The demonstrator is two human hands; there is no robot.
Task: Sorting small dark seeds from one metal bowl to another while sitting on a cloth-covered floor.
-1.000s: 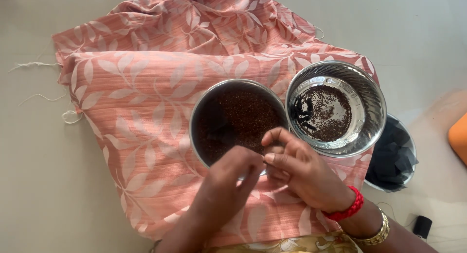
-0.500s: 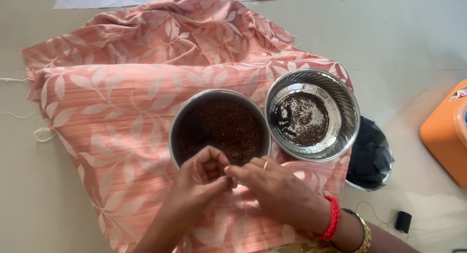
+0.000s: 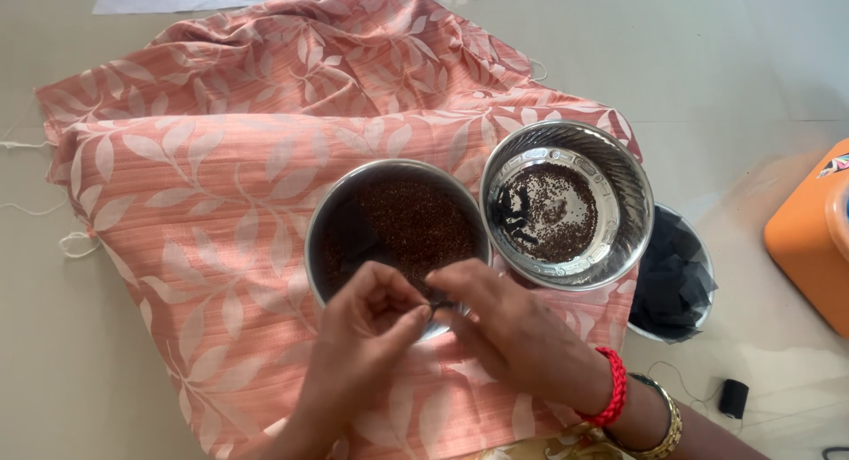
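Left hand (image 3: 367, 327) and right hand (image 3: 513, 332) meeting fingertip to fingertip over the near rim of a steel bowl (image 3: 398, 234) of brown seeds, pinching something small and dark, too tiny to name. Bowl resting on peach leaf-print cloth (image 3: 177, 203) on the floor, touching a second steel bowl (image 3: 566, 203) holding fewer seeds.

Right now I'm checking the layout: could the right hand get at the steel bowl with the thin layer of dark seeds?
Probably yes. The right hand sits at the near rim of the fuller bowl, fingertips meeting the left hand. The shallower-filled steel bowl stands just beyond it, open-topped, with nothing between.
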